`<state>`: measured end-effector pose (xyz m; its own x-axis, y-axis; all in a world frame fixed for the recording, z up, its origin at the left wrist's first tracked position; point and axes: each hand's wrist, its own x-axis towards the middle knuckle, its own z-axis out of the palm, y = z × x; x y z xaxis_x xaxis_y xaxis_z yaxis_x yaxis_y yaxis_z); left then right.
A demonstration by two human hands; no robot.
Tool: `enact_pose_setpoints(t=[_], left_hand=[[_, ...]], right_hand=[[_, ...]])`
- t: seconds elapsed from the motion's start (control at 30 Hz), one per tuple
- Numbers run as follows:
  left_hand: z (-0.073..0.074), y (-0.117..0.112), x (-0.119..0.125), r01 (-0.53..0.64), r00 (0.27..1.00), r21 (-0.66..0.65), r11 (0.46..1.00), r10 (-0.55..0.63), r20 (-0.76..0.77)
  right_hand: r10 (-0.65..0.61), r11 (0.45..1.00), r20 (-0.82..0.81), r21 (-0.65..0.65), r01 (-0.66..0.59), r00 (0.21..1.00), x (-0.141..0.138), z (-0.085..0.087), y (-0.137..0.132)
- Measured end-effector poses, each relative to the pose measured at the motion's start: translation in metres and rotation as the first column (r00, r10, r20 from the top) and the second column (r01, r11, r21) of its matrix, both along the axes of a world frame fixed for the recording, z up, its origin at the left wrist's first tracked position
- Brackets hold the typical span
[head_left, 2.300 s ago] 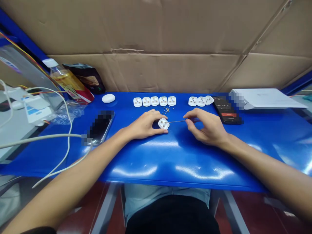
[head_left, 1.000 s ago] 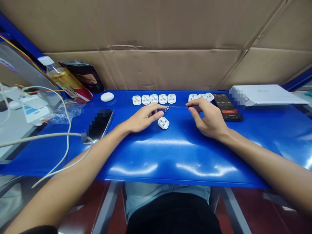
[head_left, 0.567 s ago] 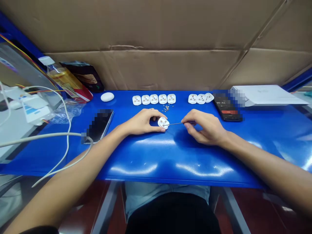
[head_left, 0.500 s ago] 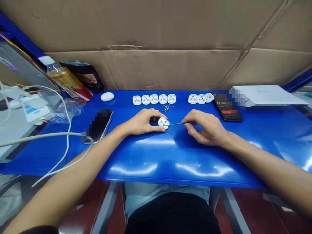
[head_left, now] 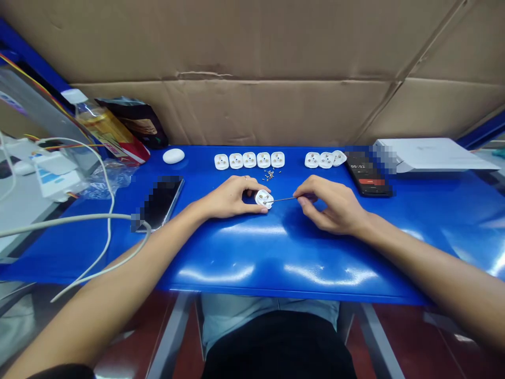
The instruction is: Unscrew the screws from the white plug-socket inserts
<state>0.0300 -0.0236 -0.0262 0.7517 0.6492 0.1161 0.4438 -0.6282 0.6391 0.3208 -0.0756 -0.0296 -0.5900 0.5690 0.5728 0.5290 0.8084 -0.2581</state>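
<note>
Between the thumb and fingers of my left hand (head_left: 232,198) is a white plug housing (head_left: 264,198) with metal terminals inside, held close to the blue tabletop. My right hand (head_left: 329,205) pinches a thin metal screwdriver (head_left: 284,199). Its tip reaches into the housing near the lower terminal; whether it sits in a screw is too small to tell. Just beyond the housing lies a scatter of small brass-coloured screws (head_left: 269,174). A row of several similar white housings (head_left: 250,160) lies behind my left hand. Three more pieces (head_left: 326,160) lie farther right.
A dark phone (head_left: 163,201) and a white oval object (head_left: 173,156) are at left, near a bottle (head_left: 108,129) and crumpled plastic (head_left: 103,179). Pale cables (head_left: 109,231) loop over my left forearm. A phone showing a timer (head_left: 367,173) and a white box (head_left: 437,154) stand at right.
Almost nothing differs. The plug housing and the screwdriver tip have shifted very slightly left; both hands keep their grip.
</note>
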Motion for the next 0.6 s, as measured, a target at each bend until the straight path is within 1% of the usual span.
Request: enact_pose_setpoints(t=[0.1,0.2,0.3,0.4,0.47,0.6], left_hand=[[0.001,-0.002,0.001,-0.011,1.0,-0.007,1.0,0.011,-0.005],[0.001,-0.004,0.002,-0.011,1.0,-0.002,1.0,0.011,-0.005],[-0.001,-0.004,0.002,-0.003,1.0,0.006,1.0,0.003,0.013],[-0.002,-0.003,0.002,-0.004,0.999,0.002,1.0,0.004,0.037],[-0.002,-0.003,0.002,0.001,0.999,-0.006,1.0,0.0,0.047],[-0.002,-0.003,0.002,0.022,0.999,-0.017,1.0,-0.021,0.044]], right_hand=[[-0.087,0.995,0.003,-0.044,0.088,0.996,-0.001,0.0,-0.001],[-0.125,0.989,-0.014,-0.087,0.124,0.992,-0.003,0.002,-0.003],[-0.059,0.991,-0.048,-0.12,0.053,0.997,-0.004,0.008,-0.003],[0.081,0.99,-0.034,-0.111,-0.084,0.996,-0.003,0.012,-0.002],[0.116,0.988,-0.028,-0.096,-0.119,0.993,-0.002,0.012,-0.001],[0.147,0.987,-0.004,-0.065,-0.147,0.989,0.0,0.014,0.001]])
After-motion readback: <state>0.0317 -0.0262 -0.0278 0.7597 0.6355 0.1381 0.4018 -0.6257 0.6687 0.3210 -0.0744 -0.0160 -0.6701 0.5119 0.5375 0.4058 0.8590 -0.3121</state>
